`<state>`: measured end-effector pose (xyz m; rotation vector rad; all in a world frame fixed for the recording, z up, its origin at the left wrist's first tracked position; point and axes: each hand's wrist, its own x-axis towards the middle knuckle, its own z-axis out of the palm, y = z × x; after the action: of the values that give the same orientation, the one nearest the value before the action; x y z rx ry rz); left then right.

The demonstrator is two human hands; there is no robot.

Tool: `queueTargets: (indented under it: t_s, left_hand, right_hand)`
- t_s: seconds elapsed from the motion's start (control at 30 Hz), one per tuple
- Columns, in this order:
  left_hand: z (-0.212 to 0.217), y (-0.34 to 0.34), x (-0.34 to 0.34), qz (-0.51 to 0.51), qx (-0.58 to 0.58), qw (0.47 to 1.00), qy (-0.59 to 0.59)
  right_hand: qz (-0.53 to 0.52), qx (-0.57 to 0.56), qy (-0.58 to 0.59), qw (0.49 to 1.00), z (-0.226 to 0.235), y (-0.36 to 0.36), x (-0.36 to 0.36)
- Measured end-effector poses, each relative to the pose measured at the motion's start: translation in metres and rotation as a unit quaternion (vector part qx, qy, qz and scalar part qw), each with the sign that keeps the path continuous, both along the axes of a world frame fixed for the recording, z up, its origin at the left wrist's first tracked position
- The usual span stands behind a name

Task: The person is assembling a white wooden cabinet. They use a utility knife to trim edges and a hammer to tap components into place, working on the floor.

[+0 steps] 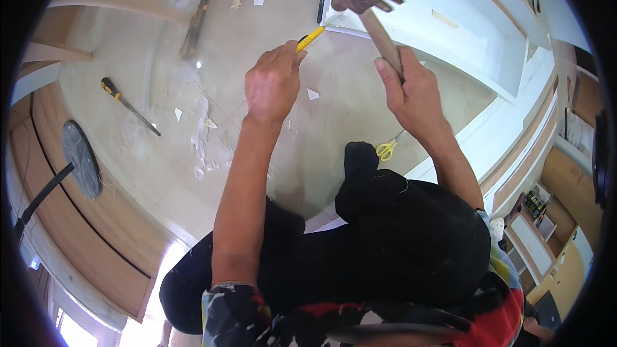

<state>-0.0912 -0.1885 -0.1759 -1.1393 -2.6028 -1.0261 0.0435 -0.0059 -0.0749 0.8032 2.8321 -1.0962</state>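
Left hand (273, 83): grip fully closed, fist around a yellow-handled tool (310, 38). Only the yellow end sticks out past the knuckles, angled up-right toward the corner of the white cabinet unit (475, 45). Can't tell what kind of tip it has; it's thin and lost against the white edge.

Right hand (411, 90): grip closed tight around the wooden handle of a claw hammer (366, 1). Fingers wrap the lower handle, thumb along its left side. Hammer head is up, dark brown, hanging above the cabinet corner, just beside the yellow tool's end. Head and tool look close but apart; can't confirm contact.

Both forearms come up from the bottom edge. The person sits or crouches, dark trouser knees (398, 231) below the hands, multicolour sleeves at the bottom.

Yellow-handled scissors (386, 149) lie on the surface just under the right wrist, next to the knee.

The pale surface (334, 148) carries dust, smears and small white chips. Well left of the hands: a screwdriver (128, 105) with black and orange handle, lying diagonally. Above it, a long dark flat tool (195, 24), kind unclear.

Far left edge: a round grey disc (81, 157) against curved wood-tone panelling. Right edge: shelves with small items, too small to identify.
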Motion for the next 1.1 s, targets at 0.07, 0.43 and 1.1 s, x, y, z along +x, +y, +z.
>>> queueTargets:
  t_s: [0.07,0.43,1.1]
  left_hand:
    - [-0.001,-0.002,0.001,0.01,0.005,1.0,-0.003]
    - [0.006,0.001,0.001,0.003,-0.027,0.999,-0.027]
    - [0.01,0.002,0.001,0.011,-0.055,0.998,-0.013]
  right_hand:
    - [-0.008,-0.01,0.05,0.999,0.009,-0.004,0.0]
    - [-0.03,0.037,0.032,0.998,0.005,0.002,-0.011]
    - [-0.027,0.039,0.031,0.998,-0.011,0.002,0.008]
